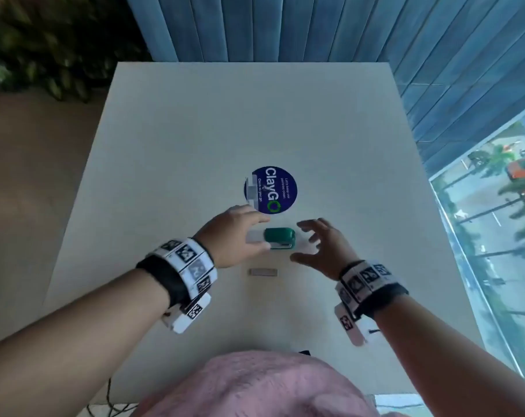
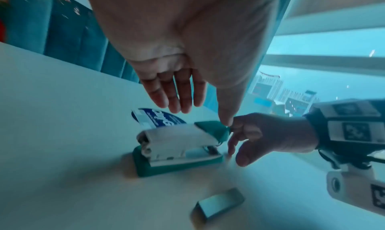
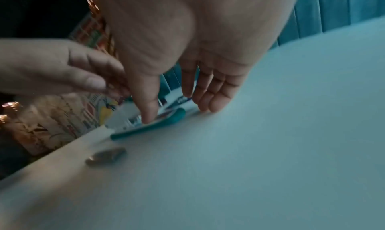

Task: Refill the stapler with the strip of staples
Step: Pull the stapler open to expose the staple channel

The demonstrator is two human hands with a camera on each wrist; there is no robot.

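Note:
A small green and white stapler (image 1: 278, 238) lies closed on the pale table (image 1: 195, 130), just nearer me than a round blue sticker. My left hand (image 1: 262, 232) straddles its white left end, fingers straight, thumb low beside it. The left wrist view shows those fingers (image 2: 177, 102) hovering above the stapler (image 2: 177, 144) while the thumb tip meets its green cap. My right hand (image 1: 299, 242) is spread at the stapler's right end; in the right wrist view its thumb (image 3: 149, 115) reaches down to the stapler (image 3: 150, 128). The strip of staples (image 1: 262, 272) lies loose, closer to me.
The blue ClayGo sticker (image 1: 270, 190) is stuck flat on the table behind the stapler. A window (image 1: 495, 236) runs along the table's right edge, and blue panelled wall (image 1: 285, 25) stands behind its far edge. Pink fabric (image 1: 255, 386) covers the near edge.

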